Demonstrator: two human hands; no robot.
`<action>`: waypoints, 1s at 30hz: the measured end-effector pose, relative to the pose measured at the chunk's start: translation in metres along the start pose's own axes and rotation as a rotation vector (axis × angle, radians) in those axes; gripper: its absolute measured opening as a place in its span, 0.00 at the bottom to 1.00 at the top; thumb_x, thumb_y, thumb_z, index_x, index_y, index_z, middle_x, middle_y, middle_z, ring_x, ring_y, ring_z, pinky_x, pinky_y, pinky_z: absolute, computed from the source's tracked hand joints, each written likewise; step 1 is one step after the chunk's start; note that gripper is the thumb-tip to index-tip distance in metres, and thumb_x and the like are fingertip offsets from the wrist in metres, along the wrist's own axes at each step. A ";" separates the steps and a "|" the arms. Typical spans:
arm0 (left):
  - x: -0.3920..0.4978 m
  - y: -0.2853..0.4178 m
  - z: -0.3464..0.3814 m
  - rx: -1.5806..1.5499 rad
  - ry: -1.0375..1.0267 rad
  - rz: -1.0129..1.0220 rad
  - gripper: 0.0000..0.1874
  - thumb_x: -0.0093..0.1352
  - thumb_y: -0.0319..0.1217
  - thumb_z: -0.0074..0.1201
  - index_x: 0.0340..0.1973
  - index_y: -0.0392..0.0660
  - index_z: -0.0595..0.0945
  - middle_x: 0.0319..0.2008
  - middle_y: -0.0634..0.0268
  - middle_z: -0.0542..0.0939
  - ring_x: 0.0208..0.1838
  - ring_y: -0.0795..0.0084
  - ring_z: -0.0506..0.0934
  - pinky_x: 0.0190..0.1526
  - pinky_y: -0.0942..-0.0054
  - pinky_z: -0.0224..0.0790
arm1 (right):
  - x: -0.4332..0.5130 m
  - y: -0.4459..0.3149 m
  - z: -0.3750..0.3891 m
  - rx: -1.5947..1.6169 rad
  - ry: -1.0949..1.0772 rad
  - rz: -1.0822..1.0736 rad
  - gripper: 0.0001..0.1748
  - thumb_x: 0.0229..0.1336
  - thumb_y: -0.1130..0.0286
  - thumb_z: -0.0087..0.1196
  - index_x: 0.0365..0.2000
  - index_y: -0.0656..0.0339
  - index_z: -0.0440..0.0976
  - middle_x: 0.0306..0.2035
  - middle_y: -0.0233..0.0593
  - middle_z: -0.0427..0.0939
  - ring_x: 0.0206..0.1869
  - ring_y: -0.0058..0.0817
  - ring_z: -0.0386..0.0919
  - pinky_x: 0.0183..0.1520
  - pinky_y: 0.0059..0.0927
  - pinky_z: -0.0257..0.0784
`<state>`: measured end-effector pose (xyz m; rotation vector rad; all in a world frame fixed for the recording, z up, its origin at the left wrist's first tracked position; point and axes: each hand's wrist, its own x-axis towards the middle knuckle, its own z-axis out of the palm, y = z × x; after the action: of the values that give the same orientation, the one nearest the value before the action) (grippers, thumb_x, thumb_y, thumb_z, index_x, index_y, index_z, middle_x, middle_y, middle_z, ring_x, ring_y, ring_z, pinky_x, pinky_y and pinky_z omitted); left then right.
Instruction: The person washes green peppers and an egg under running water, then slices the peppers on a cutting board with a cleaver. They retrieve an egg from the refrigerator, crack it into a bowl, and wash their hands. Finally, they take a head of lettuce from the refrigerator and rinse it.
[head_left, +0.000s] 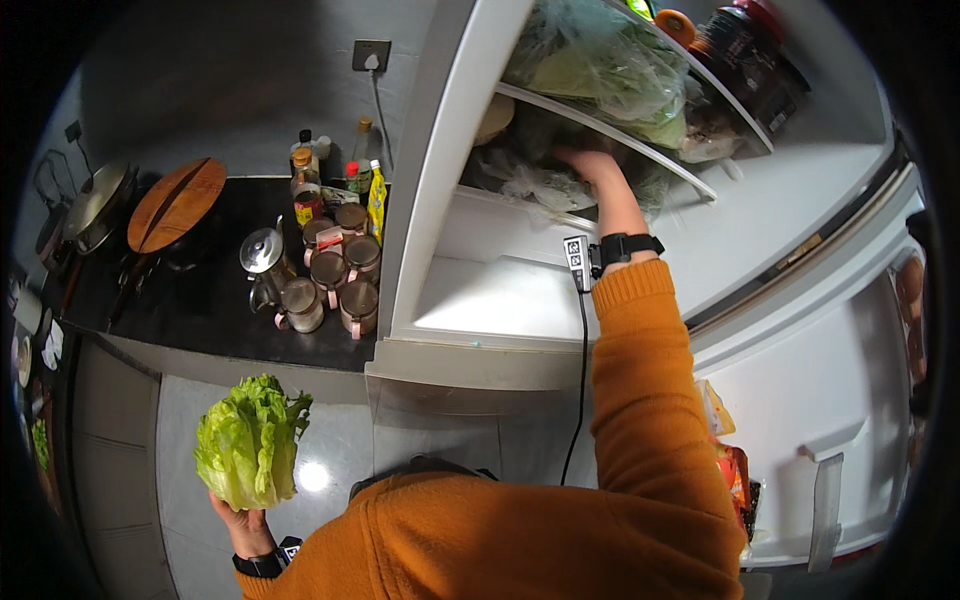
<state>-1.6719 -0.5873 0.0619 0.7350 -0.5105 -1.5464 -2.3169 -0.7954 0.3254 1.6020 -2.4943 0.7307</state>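
Note:
A head of green leaf lettuce (251, 442) rests upright in my left hand (241, 519), held out over the floor to the left. Its leaves hide most of my fingers. My right hand (589, 163) reaches into an open refrigerator, between two shelves. Its fingertips are lost in shadow among clear plastic bags (536, 180), so I cannot tell whether it grips anything. Just above, a big clear bag of leafy greens (600, 67) sits on the upper shelf (622, 127). A round pale item (495, 120) lies left of my right hand.
The refrigerator door (810, 420) stands open at right, with packets and eggs (911, 292) in it. On the black counter (202, 307) are lidded jars (360, 300), a metal pot (262, 251), bottles (304, 172) and a wooden-lidded wok (177, 204). A cable (582, 390) hangs from my right wrist.

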 end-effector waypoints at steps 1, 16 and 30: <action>0.000 -0.002 -0.005 -0.179 -0.018 -0.052 0.32 0.66 0.51 0.48 0.60 0.47 0.66 0.59 0.61 0.69 0.61 0.62 0.68 0.61 0.58 0.63 | 0.008 0.001 0.009 -0.128 -0.019 -0.049 0.48 0.44 0.47 0.61 0.62 0.60 0.57 0.65 0.49 0.56 0.67 0.43 0.55 0.65 0.36 0.56; 0.034 0.005 0.005 -0.147 -0.045 -0.094 0.29 0.66 0.45 0.47 0.58 0.42 0.68 0.56 0.57 0.72 0.57 0.58 0.72 0.58 0.58 0.65 | -0.135 0.035 -0.036 1.177 0.427 0.160 0.14 0.52 0.76 0.56 0.41 0.69 0.71 0.36 0.41 0.77 0.36 0.33 0.77 0.37 0.30 0.72; 0.058 0.022 0.049 -0.175 -0.295 -0.334 0.21 0.72 0.39 0.42 0.56 0.40 0.70 0.53 0.55 0.73 0.53 0.59 0.74 0.53 0.62 0.71 | -0.296 0.078 0.018 1.587 0.465 0.486 0.20 0.52 0.84 0.47 0.48 0.68 0.66 0.43 0.44 0.74 0.45 0.35 0.75 0.47 0.33 0.74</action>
<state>-1.6919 -0.6521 0.1031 0.4738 -0.4758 -2.0018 -2.2500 -0.5295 0.1874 0.5468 -1.7199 3.1020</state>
